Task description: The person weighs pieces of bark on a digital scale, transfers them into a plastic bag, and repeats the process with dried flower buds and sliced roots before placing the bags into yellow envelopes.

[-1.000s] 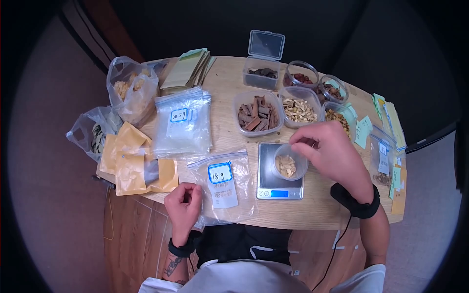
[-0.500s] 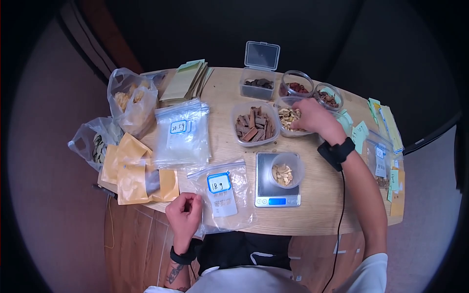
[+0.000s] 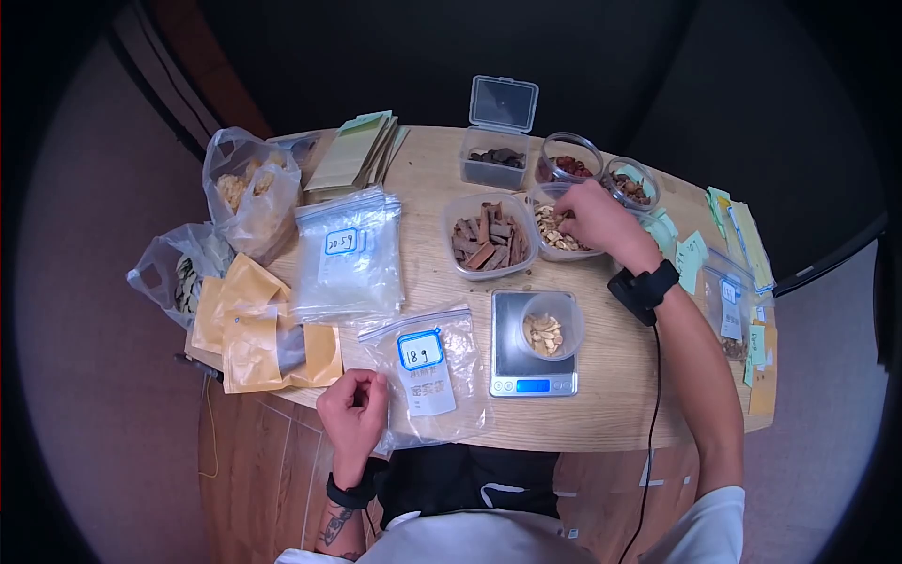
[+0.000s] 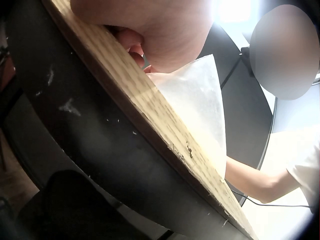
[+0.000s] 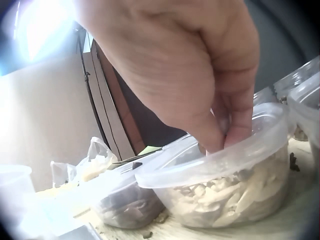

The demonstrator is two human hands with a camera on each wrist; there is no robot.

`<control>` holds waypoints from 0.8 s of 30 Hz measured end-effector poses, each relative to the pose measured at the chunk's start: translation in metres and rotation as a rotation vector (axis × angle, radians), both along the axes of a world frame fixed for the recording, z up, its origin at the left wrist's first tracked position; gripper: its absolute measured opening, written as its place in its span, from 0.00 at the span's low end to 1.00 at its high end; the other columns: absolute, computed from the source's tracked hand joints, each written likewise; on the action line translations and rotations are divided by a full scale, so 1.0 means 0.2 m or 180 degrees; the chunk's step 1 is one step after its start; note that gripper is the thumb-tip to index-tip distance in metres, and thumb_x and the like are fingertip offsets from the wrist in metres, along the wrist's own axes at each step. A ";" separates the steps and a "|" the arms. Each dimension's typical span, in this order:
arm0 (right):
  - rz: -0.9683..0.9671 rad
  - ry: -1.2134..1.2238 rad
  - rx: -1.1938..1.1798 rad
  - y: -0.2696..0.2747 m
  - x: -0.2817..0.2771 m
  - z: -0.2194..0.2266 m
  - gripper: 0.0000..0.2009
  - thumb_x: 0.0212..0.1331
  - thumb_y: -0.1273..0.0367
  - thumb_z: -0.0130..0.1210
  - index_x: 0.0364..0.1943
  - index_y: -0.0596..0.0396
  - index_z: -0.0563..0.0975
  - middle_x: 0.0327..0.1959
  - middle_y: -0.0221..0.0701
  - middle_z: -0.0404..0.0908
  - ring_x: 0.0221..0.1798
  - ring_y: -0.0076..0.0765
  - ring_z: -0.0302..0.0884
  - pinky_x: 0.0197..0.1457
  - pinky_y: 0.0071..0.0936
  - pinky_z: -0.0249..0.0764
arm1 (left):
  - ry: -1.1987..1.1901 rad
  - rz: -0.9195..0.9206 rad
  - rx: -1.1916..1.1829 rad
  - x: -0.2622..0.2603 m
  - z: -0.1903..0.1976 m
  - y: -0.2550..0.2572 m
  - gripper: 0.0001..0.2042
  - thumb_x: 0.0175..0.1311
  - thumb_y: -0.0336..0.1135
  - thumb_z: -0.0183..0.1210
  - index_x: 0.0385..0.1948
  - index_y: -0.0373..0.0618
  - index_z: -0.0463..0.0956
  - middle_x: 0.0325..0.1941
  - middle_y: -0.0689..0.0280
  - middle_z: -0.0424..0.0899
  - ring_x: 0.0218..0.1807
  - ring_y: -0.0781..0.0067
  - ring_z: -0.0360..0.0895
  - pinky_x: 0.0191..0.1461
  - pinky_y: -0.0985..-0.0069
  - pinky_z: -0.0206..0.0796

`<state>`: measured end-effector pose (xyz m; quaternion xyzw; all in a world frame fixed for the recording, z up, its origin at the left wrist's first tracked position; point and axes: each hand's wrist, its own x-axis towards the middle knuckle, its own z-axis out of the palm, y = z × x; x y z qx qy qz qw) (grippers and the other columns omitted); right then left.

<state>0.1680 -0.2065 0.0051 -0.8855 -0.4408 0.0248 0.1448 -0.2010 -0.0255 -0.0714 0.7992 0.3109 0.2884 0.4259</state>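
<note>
My right hand [image 3: 601, 224] dips into a clear tub [image 5: 220, 167] of pale dried slices [image 3: 554, 231]. In the right wrist view its thumb and fingertips meet inside the rim, pinching among the slices; the exact pieces are hidden. A round cup [image 3: 569, 324] with some pale slices stands on the digital scale [image 3: 507, 365]. My left hand [image 3: 355, 414] rests loosely curled at the table's front edge, beside a flat zip bag [image 3: 465, 376] labelled 18 g; no held object shows. In the left wrist view the bag [image 4: 197, 100] lies by its fingers.
A tub of brown bark pieces [image 3: 489, 240] stands left of the slices; an open-lidded box [image 3: 495, 169] and round jars [image 3: 568, 160] stand behind. Zip bags [image 3: 348, 263], kraft pouches [image 3: 254, 348], plastic bags [image 3: 249, 202] and envelopes [image 3: 348, 160] lie left. Papers [image 3: 747, 235] lie right.
My right hand has left the cup on the scale and reached away from me into the tub of slices, its fingers drawing closer together there. My left hand has stayed in place.
</note>
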 end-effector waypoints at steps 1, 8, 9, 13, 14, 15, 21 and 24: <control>0.0052 -0.0042 0.0096 0.00 0.01 0.01 0.12 0.51 0.75 0.65 0.41 0.59 0.84 0.36 0.49 0.84 0.44 0.54 0.80 0.50 0.40 0.76 | -0.0006 -0.0005 -0.0005 0.00 0.00 0.00 0.07 0.60 0.29 0.65 0.28 0.34 0.80 0.17 0.67 0.77 0.20 0.85 0.69 0.25 0.83 0.59; -0.0499 0.0994 0.0641 -0.03 -0.01 0.11 0.10 0.55 0.75 0.61 0.40 0.65 0.83 0.23 0.41 0.83 0.27 0.34 0.82 0.37 0.31 0.77 | -0.0024 -0.0038 0.0070 0.00 0.01 0.00 0.07 0.60 0.30 0.65 0.27 0.34 0.79 0.16 0.67 0.76 0.20 0.84 0.69 0.25 0.82 0.59; -0.0471 0.1055 0.0734 -0.06 -0.02 0.13 0.10 0.55 0.75 0.61 0.40 0.65 0.83 0.22 0.38 0.83 0.26 0.30 0.81 0.35 0.29 0.76 | -0.0026 -0.0053 0.0111 0.00 0.02 0.00 0.08 0.60 0.30 0.65 0.27 0.34 0.79 0.16 0.67 0.76 0.20 0.84 0.69 0.25 0.82 0.59; -0.0380 0.1304 0.0973 -0.11 -0.24 0.34 0.10 0.55 0.75 0.62 0.41 0.66 0.83 0.23 0.34 0.83 0.25 0.22 0.80 0.33 0.23 0.75 | -0.0008 -0.0037 0.0154 0.00 0.02 0.00 0.08 0.60 0.30 0.65 0.27 0.34 0.79 0.16 0.67 0.76 0.20 0.84 0.68 0.24 0.82 0.58; -0.0386 0.1318 0.1014 -0.12 -0.32 0.39 0.09 0.56 0.76 0.61 0.41 0.66 0.83 0.23 0.32 0.82 0.25 0.21 0.79 0.32 0.22 0.74 | -0.0005 -0.0030 0.0149 0.00 0.02 0.00 0.08 0.60 0.30 0.65 0.27 0.34 0.79 0.16 0.67 0.76 0.20 0.84 0.68 0.24 0.82 0.58; -0.0396 0.1335 0.1055 -0.13 -0.41 0.45 0.09 0.57 0.76 0.61 0.41 0.66 0.83 0.23 0.30 0.81 0.26 0.20 0.78 0.31 0.21 0.73 | -0.0021 -0.0014 0.0116 0.00 0.01 0.00 0.08 0.60 0.30 0.65 0.27 0.34 0.79 0.16 0.67 0.76 0.20 0.84 0.68 0.24 0.82 0.58; 0.0065 0.0820 0.1561 -0.20 -0.64 0.42 0.09 0.55 0.78 0.62 0.41 0.64 0.83 0.26 0.32 0.83 0.26 0.23 0.78 0.31 0.21 0.73 | -0.0052 0.0006 0.0002 0.00 0.00 -0.01 0.07 0.60 0.29 0.65 0.27 0.34 0.80 0.17 0.68 0.76 0.20 0.85 0.68 0.25 0.83 0.59; 0.0155 0.0736 0.1396 -0.23 -0.66 0.35 0.09 0.53 0.75 0.63 0.39 0.63 0.84 0.28 0.39 0.84 0.27 0.36 0.80 0.34 0.28 0.75 | -0.0092 -0.0033 -0.0022 0.00 -0.01 0.00 0.07 0.60 0.29 0.65 0.28 0.33 0.80 0.17 0.68 0.76 0.21 0.86 0.68 0.25 0.83 0.59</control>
